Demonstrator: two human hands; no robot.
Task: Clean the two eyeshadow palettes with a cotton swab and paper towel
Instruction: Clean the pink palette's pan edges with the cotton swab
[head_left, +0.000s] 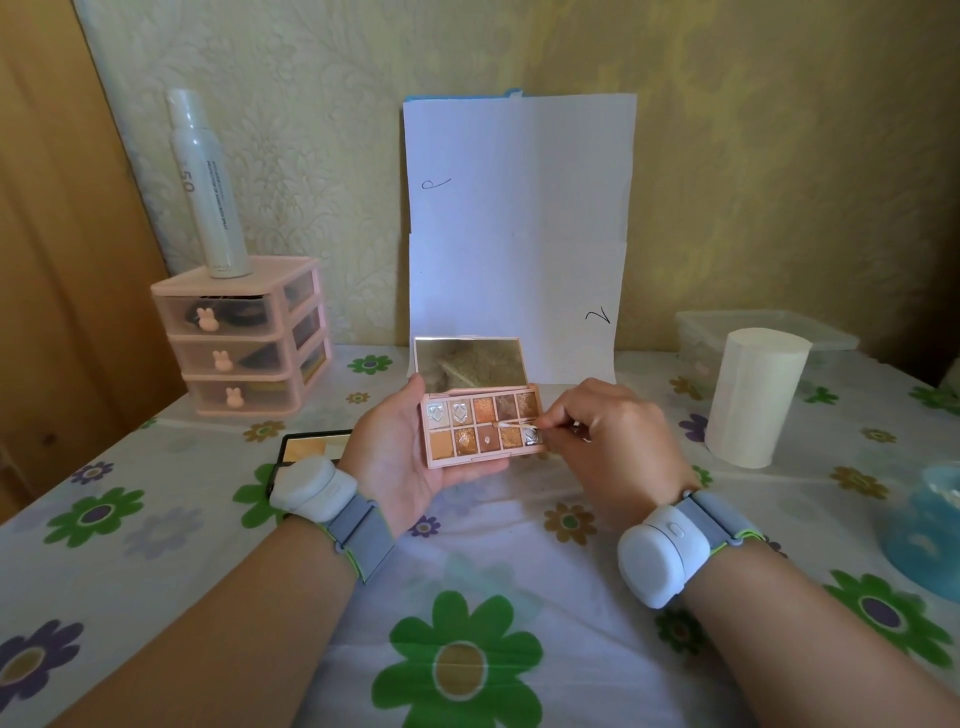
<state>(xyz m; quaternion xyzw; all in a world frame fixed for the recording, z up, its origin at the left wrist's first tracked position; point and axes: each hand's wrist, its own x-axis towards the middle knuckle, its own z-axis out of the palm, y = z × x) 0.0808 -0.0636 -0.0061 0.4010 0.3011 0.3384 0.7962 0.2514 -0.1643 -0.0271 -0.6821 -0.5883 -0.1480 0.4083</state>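
My left grip (400, 457) cups the light, stiff pink palette (480, 431) by its edges — crumbly pans, I'd guess. My right grip (608, 436) pinches the bendy cotton swab (517, 424).

1. The left hand (395, 457) cradles a pink rectangular eyeshadow palette (478, 426), which is open with its mirrored lid upright.
2. The right hand (608, 431) pinches a thin white cotton swab (519, 424); its tip lies on the divider between the two rows of pans.
3. A black-framed second palette (311, 447) lies on the flower-print tablecloth (519, 545), just behind the left wrist.
4. A white paper towel roll (753, 400) stands upright at the right.
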